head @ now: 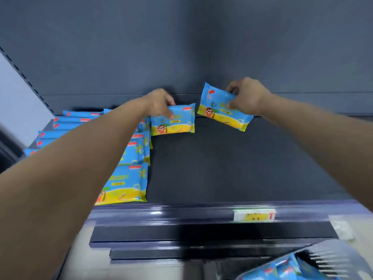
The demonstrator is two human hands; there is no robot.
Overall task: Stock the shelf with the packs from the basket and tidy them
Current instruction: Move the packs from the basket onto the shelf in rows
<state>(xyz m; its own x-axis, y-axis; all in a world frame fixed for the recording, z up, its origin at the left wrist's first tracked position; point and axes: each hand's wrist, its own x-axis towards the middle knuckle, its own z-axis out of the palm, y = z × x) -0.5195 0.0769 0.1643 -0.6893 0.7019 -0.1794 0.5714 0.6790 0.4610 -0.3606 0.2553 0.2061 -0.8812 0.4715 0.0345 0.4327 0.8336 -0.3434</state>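
The left hand (159,103) is pinching a pack (173,121) on the shelf (232,168). The right hand (248,98) is gripping a tilted pack (222,111) nearby. Stocked rows (125,178) are crowding the left, and the basket (327,257) is sitting below.

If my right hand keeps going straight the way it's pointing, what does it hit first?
Most likely the shelf's back panel: the right hand, holding a pack, points toward it with nothing visible between, though depth is unclear.

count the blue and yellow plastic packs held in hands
2. The left hand pinches one blue and yellow plastic pack at the dark shelf's back; the right hand holds a second pack, tilted, to its right. Other packs lie unheld, some hidden.
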